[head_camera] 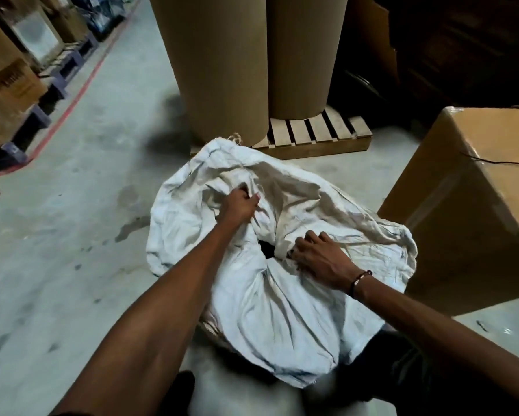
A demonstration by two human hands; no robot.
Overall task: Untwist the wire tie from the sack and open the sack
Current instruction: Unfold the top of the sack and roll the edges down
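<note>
A large white woven sack [282,310] stands on the concrete floor in front of me, its loose top flopped outward in folds. A small dark gap [267,249] shows at the gathered neck between my hands. My left hand [240,205] is closed on a fold of the sack's upper cloth, left of the neck. My right hand [321,259], with a bead bracelet at the wrist, grips the bunched cloth at the right of the gap. I see no wire tie; a bit of tan twine [235,139] sticks out at the sack's far edge.
Two tall brown cardboard rolls [222,70] stand on a wooden pallet [321,136] just behind the sack. A big taped cardboard box [474,199] sits close on the right. Stacked boxes on blue pallets [12,85] line the left, behind a red floor line.
</note>
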